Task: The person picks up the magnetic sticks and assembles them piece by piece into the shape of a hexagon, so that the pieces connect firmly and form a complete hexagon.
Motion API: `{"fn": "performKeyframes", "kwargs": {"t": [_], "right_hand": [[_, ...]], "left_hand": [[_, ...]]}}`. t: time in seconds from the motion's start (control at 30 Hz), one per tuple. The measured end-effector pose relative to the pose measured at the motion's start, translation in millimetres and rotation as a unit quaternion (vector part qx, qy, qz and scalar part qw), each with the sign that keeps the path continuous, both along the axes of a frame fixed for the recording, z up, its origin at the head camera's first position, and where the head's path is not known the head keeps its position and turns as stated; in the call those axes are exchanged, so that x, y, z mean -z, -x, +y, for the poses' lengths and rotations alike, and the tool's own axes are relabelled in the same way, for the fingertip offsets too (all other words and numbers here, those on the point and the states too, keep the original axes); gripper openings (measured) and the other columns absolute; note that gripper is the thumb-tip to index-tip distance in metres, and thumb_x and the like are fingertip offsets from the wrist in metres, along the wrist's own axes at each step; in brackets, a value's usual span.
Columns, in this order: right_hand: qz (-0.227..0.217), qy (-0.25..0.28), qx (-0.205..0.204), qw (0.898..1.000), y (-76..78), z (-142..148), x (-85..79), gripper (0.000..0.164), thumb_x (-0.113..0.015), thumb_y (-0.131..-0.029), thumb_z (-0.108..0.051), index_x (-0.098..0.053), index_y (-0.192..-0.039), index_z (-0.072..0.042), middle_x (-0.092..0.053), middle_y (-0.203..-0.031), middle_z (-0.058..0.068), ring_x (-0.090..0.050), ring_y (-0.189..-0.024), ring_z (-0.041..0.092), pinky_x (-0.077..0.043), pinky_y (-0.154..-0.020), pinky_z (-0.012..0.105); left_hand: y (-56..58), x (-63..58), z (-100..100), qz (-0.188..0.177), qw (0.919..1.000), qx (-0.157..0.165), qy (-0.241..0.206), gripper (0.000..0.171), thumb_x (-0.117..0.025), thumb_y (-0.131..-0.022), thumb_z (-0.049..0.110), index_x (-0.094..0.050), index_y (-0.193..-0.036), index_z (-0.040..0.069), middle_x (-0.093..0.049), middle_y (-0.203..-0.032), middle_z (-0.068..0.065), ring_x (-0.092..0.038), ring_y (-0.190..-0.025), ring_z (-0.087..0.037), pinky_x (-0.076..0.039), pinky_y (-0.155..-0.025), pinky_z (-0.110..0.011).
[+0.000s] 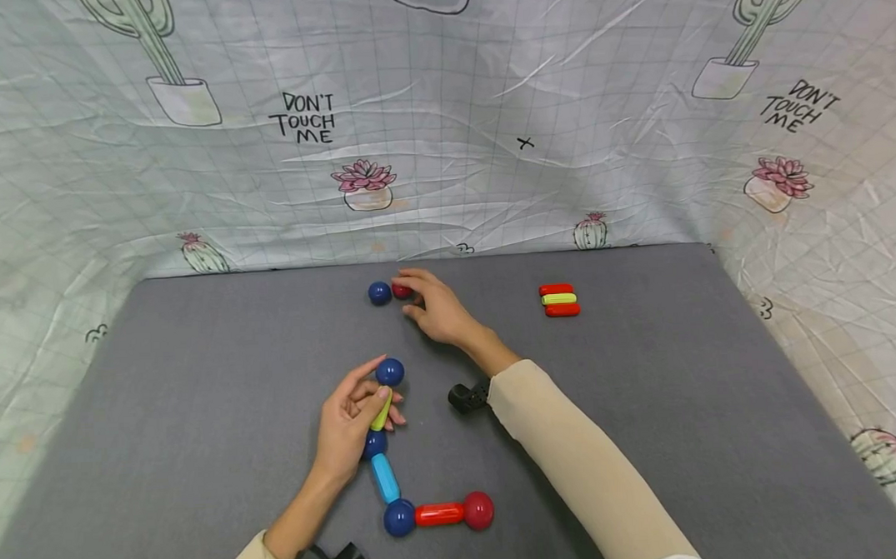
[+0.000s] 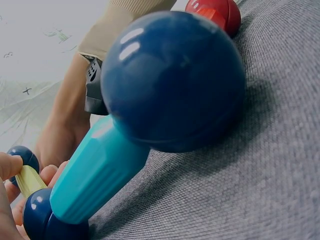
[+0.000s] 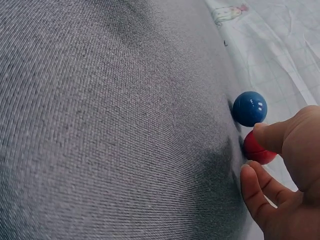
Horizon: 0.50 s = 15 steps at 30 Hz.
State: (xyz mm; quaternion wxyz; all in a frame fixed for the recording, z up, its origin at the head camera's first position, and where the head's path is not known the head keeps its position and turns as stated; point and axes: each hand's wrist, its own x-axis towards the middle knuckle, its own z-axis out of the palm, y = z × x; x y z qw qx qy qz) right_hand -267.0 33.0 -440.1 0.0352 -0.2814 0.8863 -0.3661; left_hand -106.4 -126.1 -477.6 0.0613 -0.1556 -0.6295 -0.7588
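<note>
My left hand (image 1: 345,426) pinches a yellow rod (image 1: 381,410), which has a blue ball (image 1: 389,372) at its far end and a second blue ball (image 1: 375,444) at its near end. From there a light blue rod (image 2: 100,167) leads to the corner blue ball (image 2: 172,82). A red rod (image 1: 439,514) joins that corner to a red ball (image 1: 478,510). Farther back, my right hand (image 1: 440,309) reaches over a loose red ball (image 3: 258,148) with thumb and fingers spread apart; contact is unclear. Beside that ball sits a loose blue ball (image 3: 250,109).
Three short rods (image 1: 559,300), two red and one yellow, lie side by side at the back right of the grey table (image 1: 685,369). A patterned cloth (image 1: 471,128) hangs behind the table's back edge. Each wrist carries a black camera mount (image 1: 468,398).
</note>
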Motion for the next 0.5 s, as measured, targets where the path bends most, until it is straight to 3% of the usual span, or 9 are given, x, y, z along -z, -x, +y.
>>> {"fn": "performKeyframes", "kwargs": {"t": [0.5], "right_hand": [[0.005, -0.006, 0.017, 1.0, -0.3, 3.0, 2.4, 0.044, -0.062, -0.093, -0.006, -0.053, -0.135, -0.01, -0.046, -0.137, 0.006, -0.055, -0.1, 0.02, -0.045, -0.086, 0.031]], "left_hand": [[-1.3, 0.9, 0.5, -0.004, 1.0, -0.001, 0.005, 0.043, -0.051, -0.096, -0.004, -0.038, -0.136, -0.013, -0.058, -0.087, -0.033, -0.065, -0.062, -0.025, -0.052, -0.052, -0.033]]}}
